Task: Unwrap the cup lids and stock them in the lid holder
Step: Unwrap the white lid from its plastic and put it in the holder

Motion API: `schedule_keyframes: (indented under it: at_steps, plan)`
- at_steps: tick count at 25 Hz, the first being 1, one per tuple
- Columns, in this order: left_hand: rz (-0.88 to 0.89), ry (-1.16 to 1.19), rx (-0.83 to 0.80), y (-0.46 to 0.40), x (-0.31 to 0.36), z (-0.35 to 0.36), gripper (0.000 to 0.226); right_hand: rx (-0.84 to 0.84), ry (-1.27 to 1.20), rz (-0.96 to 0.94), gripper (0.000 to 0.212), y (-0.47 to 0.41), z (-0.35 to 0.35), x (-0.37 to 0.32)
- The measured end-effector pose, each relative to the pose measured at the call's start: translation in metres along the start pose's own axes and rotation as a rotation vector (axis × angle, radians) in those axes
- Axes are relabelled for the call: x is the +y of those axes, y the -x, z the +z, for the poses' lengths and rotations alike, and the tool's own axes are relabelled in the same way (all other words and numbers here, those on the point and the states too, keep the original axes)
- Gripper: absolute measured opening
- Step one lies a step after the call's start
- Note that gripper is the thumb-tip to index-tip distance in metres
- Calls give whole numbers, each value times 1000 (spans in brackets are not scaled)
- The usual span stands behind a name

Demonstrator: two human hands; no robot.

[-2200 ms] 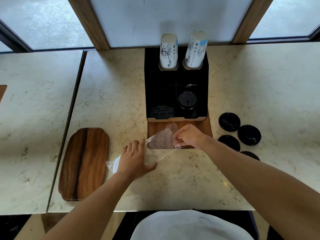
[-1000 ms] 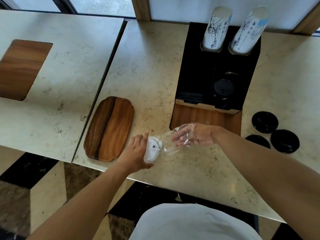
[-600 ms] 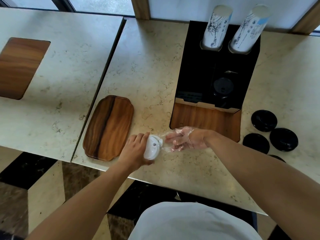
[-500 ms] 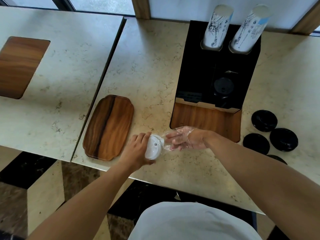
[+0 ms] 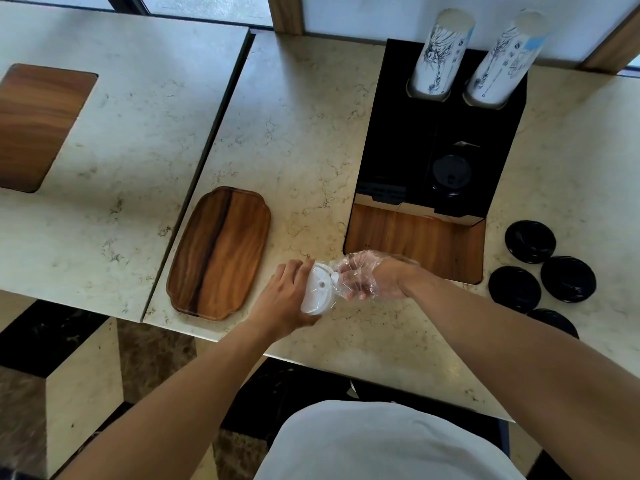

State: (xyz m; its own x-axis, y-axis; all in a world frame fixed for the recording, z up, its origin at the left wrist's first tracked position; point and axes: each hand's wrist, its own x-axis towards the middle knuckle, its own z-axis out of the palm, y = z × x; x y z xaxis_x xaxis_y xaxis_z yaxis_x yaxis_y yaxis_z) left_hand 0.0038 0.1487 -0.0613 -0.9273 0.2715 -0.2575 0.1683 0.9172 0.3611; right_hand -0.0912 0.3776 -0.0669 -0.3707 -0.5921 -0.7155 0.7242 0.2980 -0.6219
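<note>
While a scalloped brown wooden tray [image 5: 220, 252] lay on the pale marble counter [image 5: 301, 133] just left of its knuckles, the left hand [image 5: 285, 299] curled its fingers [image 5: 294, 271] around a stack of white round plastic cup lids [image 5: 318, 289], tilted on edge. Right of them, the right hand [image 5: 374, 278] sat inside the crumpled clear plastic wrap [image 5: 353, 271], fingers bent and pinching it beside the lids. Beyond those fingers stood the black-and-wood lid holder [image 5: 415, 237]; further right lay loose black round lids [image 5: 530, 240].
</note>
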Motion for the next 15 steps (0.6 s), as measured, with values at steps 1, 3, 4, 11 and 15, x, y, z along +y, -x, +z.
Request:
schedule_keyframes:
  at_steps: [1, 3, 4, 11, 15]
  plan:
    - [-2, -1, -5, 0, 0, 0, 114, 18, 0, 4, 18, 0, 1, 0]
    - [-6, -8, -12, -1, -1, 1, 115, 36, 67, 18, 22, -1, 3, -1]
    - [-6, -12, -17, -1, -2, 1, 115, 35, 124, 22, 20, -2, 4, -2]
    - [14, -21, -9, -4, -3, 0, 115, 105, 366, 4, 51, 1, 19, -11]
    - [17, -45, -9, -6, -2, 1, 114, 121, 415, -12, 75, -1, 28, -14]
